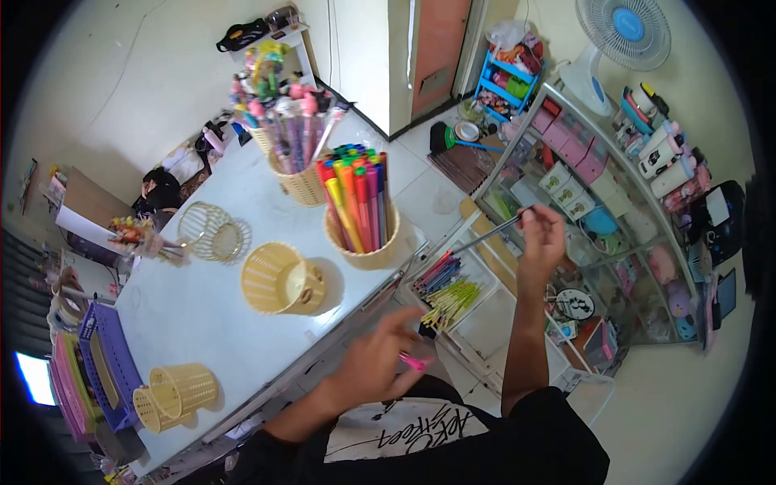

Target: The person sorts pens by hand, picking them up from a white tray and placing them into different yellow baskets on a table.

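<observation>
My right hand (542, 234) is raised over the open drawer, its fingertips closed on one end of a thin dark pencil-like stick (495, 232). My left hand (376, 360) is in front of the table edge. Its fingers are curled around a small pink object (415, 361), too blurred to name. Between the hands, the drawer (485, 327) holds a bundle of yellow-green pencils (453, 302) and some darker blue and red ones (439, 272). On the table, a cream basket (361, 256) is packed with colored felt-tip markers (356, 190).
Another basket (301, 188) holds topper pens (295, 121). A cream basket (283, 279), a wire basket (212, 232) and tipped baskets (179, 392) are on the white table (194, 315). Purple trays (105, 356) stand at the left. A glass cabinet (598, 202) and fan (624, 28) are right.
</observation>
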Demonstrator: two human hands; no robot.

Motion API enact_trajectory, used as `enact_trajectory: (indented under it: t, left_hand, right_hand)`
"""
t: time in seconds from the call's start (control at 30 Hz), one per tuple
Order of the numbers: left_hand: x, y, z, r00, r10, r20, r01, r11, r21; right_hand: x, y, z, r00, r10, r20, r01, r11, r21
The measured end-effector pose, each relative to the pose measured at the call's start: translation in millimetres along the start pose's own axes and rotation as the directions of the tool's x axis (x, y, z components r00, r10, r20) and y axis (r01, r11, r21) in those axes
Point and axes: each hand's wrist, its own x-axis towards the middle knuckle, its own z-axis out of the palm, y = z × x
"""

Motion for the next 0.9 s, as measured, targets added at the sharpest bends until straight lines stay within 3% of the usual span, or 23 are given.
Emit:
enact_trajectory:
  t: [0.03, 0.07, 0.13, 0.17, 0.2, 0.23, 0.27, 0.33, 0.43, 0.5, 0.67, 0.73, 0.77, 0.83, 0.9]
  left_hand:
    - [2, 0, -10, 0.971, 0.131, -0.200, -0.120, 0.991, 0.067]
    - [5, 2, -20, 0.886, 0.265, -0.381, -0.221, 0.963, 0.155]
    - [12, 6, -36, 0.879, 0.251, -0.405, -0.168, 0.959, 0.230]
    - [13, 9, -41, 0.881, 0.221, -0.418, -0.099, 0.951, 0.293]
    - [11, 11, -42, 0.922, 0.060, -0.382, 0.026, 0.976, 0.216]
    - [11, 11, -42, 0.917, 0.073, -0.392, 0.015, 0.976, 0.217]
    - [13, 9, -41, 0.921, 0.065, -0.384, 0.030, 0.971, 0.236]
    - [14, 7, -41, 0.919, 0.069, -0.388, 0.036, 0.966, 0.255]
    - [12, 6, -42, 0.913, 0.091, -0.398, 0.012, 0.969, 0.249]
    - [11, 7, -45, 0.923, 0.059, -0.380, 0.027, 0.975, 0.219]
    - [11, 13, -47, 0.896, 0.089, -0.435, -0.033, 0.990, 0.134]
    - [13, 18, -51, 0.877, 0.084, -0.472, -0.059, 0.996, 0.066]
    - [13, 19, -53, 0.873, 0.124, -0.472, -0.075, 0.990, 0.121]
    - [13, 19, -54, 0.867, 0.165, -0.469, -0.092, 0.981, 0.173]
    - [15, 19, -55, 0.895, 0.141, -0.424, -0.059, 0.978, 0.200]
  right_hand:
    - [8, -30, 15, 0.994, -0.108, 0.015, 0.107, 0.993, 0.042]
    - [14, -60, 31, 0.991, -0.131, 0.023, 0.129, 0.990, 0.049]
    - [20, -109, 62, 0.920, -0.391, -0.029, 0.389, 0.904, 0.177]
    - [20, -124, 76, 0.913, -0.407, -0.024, 0.404, 0.896, 0.182]
    - [19, -136, 89, 0.877, -0.480, 0.027, 0.467, 0.864, 0.189]
    - [18, -144, 102, 0.832, -0.550, 0.077, 0.528, 0.826, 0.198]
    - [18, -141, 113, 0.784, -0.602, 0.152, 0.569, 0.795, 0.211]
    - [16, -142, 122, 0.658, -0.618, 0.431, 0.685, 0.728, -0.003]
    - [7, -128, 137, 0.578, -0.579, 0.575, 0.712, 0.702, -0.009]
    - [0, -127, 141, 0.528, -0.420, 0.738, 0.683, 0.727, -0.074]
    - [-17, -139, 124, 0.562, -0.536, 0.630, 0.746, 0.657, -0.106]
    - [-38, -146, 108, 0.606, -0.377, 0.701, 0.487, 0.872, 0.048]
    - [-48, -150, 108, 0.603, -0.379, 0.702, 0.490, 0.871, 0.049]
    - [-70, -156, 117, 0.501, -0.360, 0.787, 0.383, 0.908, 0.171]
    - [-78, -147, 122, 0.526, -0.404, 0.749, 0.411, 0.891, 0.192]
